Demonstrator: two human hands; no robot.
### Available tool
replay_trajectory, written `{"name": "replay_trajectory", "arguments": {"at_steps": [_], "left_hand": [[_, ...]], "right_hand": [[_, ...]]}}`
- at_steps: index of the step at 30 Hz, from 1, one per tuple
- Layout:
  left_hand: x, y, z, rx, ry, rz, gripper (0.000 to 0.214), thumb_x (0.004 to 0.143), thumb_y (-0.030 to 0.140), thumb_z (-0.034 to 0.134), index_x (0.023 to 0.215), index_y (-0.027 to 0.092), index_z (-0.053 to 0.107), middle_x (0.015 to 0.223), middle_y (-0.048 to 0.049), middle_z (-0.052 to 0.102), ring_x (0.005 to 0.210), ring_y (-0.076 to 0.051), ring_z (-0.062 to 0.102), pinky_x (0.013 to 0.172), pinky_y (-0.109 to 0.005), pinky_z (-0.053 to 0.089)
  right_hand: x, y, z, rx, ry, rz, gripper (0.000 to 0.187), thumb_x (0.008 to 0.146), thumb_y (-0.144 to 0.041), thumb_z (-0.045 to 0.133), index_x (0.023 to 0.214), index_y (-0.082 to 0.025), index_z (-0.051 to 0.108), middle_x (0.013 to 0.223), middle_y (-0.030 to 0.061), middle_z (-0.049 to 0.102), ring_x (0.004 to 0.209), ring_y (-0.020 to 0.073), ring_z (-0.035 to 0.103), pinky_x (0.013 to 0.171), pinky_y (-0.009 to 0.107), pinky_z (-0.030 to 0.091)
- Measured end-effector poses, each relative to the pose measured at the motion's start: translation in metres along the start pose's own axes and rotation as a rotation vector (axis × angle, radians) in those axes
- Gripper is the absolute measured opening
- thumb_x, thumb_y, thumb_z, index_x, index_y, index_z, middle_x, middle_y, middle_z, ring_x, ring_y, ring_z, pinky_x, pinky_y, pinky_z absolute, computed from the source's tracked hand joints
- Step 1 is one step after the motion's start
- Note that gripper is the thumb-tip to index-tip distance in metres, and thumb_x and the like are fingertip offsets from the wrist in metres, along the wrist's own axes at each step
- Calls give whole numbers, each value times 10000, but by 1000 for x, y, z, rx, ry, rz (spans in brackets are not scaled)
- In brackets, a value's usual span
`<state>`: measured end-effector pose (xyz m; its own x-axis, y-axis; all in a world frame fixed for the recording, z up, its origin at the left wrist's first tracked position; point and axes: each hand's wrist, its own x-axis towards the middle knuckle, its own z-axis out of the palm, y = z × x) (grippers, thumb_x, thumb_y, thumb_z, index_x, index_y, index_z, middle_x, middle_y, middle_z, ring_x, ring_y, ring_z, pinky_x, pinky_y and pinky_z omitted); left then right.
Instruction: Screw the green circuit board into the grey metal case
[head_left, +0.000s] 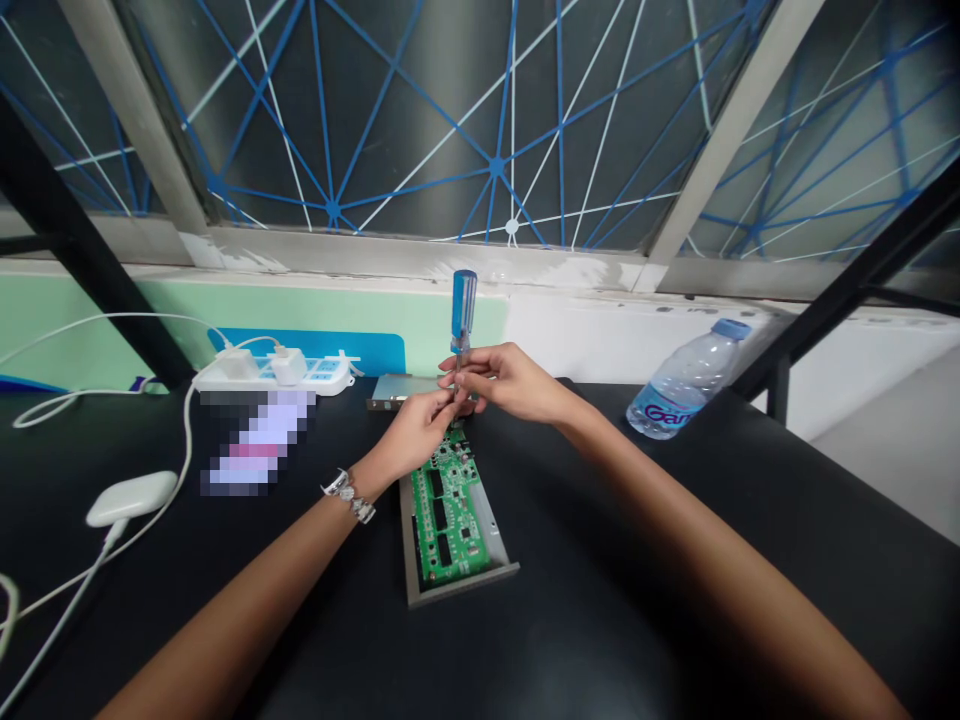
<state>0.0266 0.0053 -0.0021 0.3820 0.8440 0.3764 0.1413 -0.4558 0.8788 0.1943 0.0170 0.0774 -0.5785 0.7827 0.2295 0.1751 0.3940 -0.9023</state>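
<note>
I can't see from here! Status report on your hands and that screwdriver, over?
Right hand and left hand both pinch screwdriver shaft, upright. Held over far end of circuit board. Nothing blocking.

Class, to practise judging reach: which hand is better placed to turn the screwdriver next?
Probably the right hand: it pinches the screwdriver just under the handle, while the left hand steadies its shaft lower down.

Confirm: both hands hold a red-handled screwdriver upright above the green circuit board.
Wrong colour: the head view shows the screwdriver has a blue handle, not red. The left hand and right hand do hold it upright above the green circuit board.
</note>
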Motion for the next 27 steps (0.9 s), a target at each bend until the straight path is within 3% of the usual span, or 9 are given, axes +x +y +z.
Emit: {"name": "replay_trajectory", "arguments": {"at_steps": [6, 10, 13, 17, 20, 25, 27], "left_hand": [[-3, 3, 1, 21, 138, 3, 217, 861, 307, 653, 1018, 162, 619, 960, -72, 717, 872, -212, 694, 793, -326, 534], [-4, 7, 2, 77, 238, 2, 191, 809, 318, 707, 866, 161, 614, 761, -28, 689, 713, -181, 673, 663, -277, 518], [-3, 6, 2, 14, 269, -6, 205, 784, 318, 727, 796, 155, 603, 743, -32, 687, 713, -187, 688, 659, -273, 525], [0, 2, 1, -77, 245, -47, 177, 779, 294, 719, 804, 134, 648, 823, -77, 731, 803, -221, 720, 743, -308, 554], [0, 0, 0, -137, 191, -64, 187, 801, 300, 698, 855, 123, 676, 884, -102, 750, 872, -240, 723, 823, -347, 556], [0, -2, -2, -114, 89, -14, 186, 891, 287, 595, 910, 121, 676, 966, -119, 747, 951, -240, 706, 904, -373, 527], [0, -2, -2, -87, 64, 14, 177, 908, 272, 565, 889, 128, 666, 970, -111, 741, 958, -231, 699, 905, -360, 522]], "right_hand": [[2, 6, 1, -87, 98, -48, 138, 822, -259, 642, 811, -146, 721, 613, 23, 680, 572, 147, 663, 496, 248, 506], [4, 11, 2, -82, 147, -41, 135, 792, -276, 680, 773, -143, 685, 643, 25, 678, 548, 144, 658, 480, 248, 491], [5, 14, 3, -82, 169, -42, 160, 773, -291, 709, 755, -140, 659, 652, 31, 676, 547, 143, 655, 485, 244, 489], [5, 16, 6, -82, 206, -47, 180, 770, -307, 723, 759, -151, 634, 650, 21, 667, 562, 143, 655, 512, 250, 501], [4, 13, 7, -103, 210, -17, 207, 767, -308, 734, 876, -152, 652, 758, 38, 696, 571, 134, 653, 497, 247, 493], [0, 1, 1, 2, 48, 56, 280, 821, -270, 669, 1064, -133, 648, 995, 97, 716, 601, 120, 665, 481, 241, 486], [0, -2, 0, 23, 13, 60, 265, 841, -272, 642, 1060, -123, 653, 920, 89, 727, 606, 123, 669, 495, 239, 491]]}}
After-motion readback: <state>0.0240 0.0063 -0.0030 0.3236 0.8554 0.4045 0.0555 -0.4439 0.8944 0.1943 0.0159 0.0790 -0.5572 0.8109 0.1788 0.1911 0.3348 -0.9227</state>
